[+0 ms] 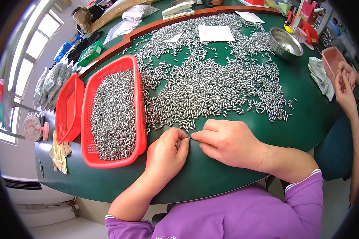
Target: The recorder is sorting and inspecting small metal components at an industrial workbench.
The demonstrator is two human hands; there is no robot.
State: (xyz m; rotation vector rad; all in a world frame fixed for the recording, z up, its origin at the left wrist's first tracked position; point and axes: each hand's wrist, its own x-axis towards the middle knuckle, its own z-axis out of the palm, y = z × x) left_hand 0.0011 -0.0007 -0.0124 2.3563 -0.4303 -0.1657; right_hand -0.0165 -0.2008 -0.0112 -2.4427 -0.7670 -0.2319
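1. Working close at the green table (211, 181), you hold both hands nearly fingertip to fingertip, to the right of the red mesh basket (140, 119).
2. Your left hand (167, 151) is drawn into a narrow pinch, thumb by forefinger; your right hand (231, 143), farther from the basket, narrows likewise. What the tips hold is too small to tell.
3. Silver bullet-shaped pieces (203, 91) spread to the basket's right, beyond your fingers; a heap of the same (113, 115) lies inside it.
4. The step appears to be fine two-handed fingertip work; the next move likely calls for steady, light, well-aligned pinches.
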